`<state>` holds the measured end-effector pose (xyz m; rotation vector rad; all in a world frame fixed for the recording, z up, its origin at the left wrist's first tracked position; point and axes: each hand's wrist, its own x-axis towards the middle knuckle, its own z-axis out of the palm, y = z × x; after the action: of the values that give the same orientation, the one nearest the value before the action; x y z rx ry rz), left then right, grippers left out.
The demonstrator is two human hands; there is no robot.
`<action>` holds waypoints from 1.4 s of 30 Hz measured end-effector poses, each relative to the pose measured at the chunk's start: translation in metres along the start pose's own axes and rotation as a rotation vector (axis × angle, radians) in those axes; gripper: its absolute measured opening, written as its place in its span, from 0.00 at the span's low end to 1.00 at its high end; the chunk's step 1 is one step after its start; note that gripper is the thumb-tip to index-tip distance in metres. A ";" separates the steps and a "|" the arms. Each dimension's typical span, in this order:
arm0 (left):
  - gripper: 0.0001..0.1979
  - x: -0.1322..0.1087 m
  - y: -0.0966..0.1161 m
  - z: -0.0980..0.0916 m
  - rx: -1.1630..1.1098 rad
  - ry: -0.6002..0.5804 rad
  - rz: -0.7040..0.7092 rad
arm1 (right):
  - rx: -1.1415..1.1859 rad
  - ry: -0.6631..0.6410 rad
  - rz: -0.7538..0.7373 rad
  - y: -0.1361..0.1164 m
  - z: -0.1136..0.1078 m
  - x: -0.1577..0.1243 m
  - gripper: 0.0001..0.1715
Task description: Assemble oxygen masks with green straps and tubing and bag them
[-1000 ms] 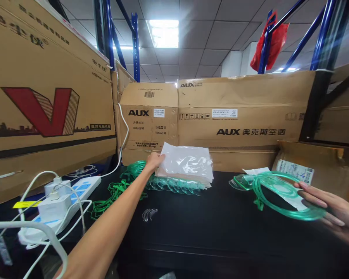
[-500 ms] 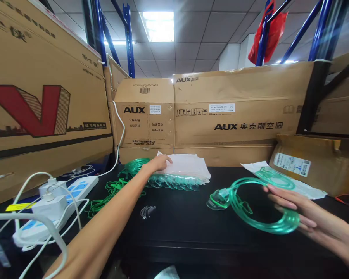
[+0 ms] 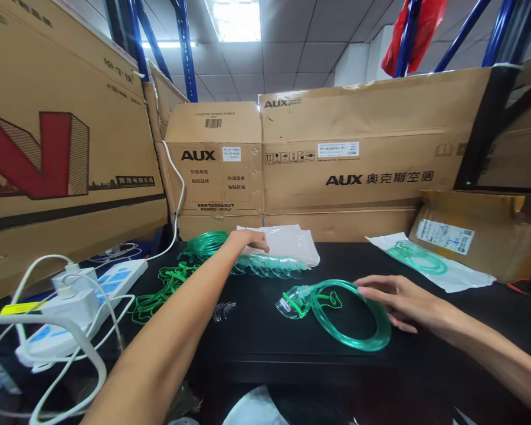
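Observation:
My left hand (image 3: pixel 251 239) reaches to the back, its curled fingers on the stack of white plastic bags (image 3: pixel 287 236); part of its grip is hidden. Just in front of the bags runs a row of clear green masks (image 3: pixel 269 267). On the black table lies one oxygen mask (image 3: pixel 294 302) with a green strap and coiled green tubing (image 3: pixel 358 341). The fingertips of my right hand (image 3: pixel 387 298) rest over the right side of this coil, fingers stretched and thumb apart. A bundle of green tubing (image 3: pixel 203 247) and green elastic straps (image 3: pixel 163 292) lie near my left forearm.
Small metal strips (image 3: pixel 223 310) lie by my left forearm. A white power strip (image 3: pixel 124 274) with cables stands at left. At right, a white bag with green tubing (image 3: pixel 420 260) lies before an open carton (image 3: pixel 482 236). Large cardboard boxes (image 3: pixel 371 165) wall the back.
My right hand has moved left and set the mask with its coil down nearer the middle. The fingers of my left hand have curled on the white bags. The view has shifted slightly.

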<state>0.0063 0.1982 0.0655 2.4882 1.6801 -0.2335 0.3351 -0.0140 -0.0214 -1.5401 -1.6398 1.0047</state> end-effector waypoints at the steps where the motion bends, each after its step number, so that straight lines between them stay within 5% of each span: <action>1: 0.21 0.000 0.003 -0.001 0.005 -0.004 -0.005 | -0.091 0.075 -0.030 0.002 -0.002 0.000 0.36; 6: 0.19 -0.002 0.021 -0.002 0.011 -0.030 0.032 | -0.464 0.317 -0.269 0.000 -0.001 -0.002 0.26; 12: 0.18 -0.003 0.031 -0.003 -0.040 0.078 0.136 | -0.620 0.269 -0.499 -0.015 0.025 0.011 0.19; 16: 0.18 -0.012 0.032 -0.009 -0.123 0.306 0.177 | -0.733 0.222 -0.643 -0.015 0.041 0.029 0.20; 21: 0.17 -0.062 0.057 -0.001 -0.299 0.651 0.288 | -0.788 0.151 -0.907 -0.011 0.052 0.045 0.16; 25: 0.21 -0.112 0.086 0.038 -0.429 0.747 0.372 | -0.735 0.168 -0.968 -0.013 0.055 0.042 0.15; 31: 0.26 -0.132 0.104 0.084 -0.730 0.437 0.504 | -0.658 0.320 -1.071 -0.015 0.054 0.029 0.14; 42: 0.28 -0.128 0.089 0.075 -0.775 0.022 0.482 | -0.500 0.205 -0.939 -0.011 0.053 0.031 0.16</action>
<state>0.0378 0.0340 0.0191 2.1612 0.8626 0.4155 0.2807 0.0117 -0.0386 -0.8728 -2.1999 -0.0659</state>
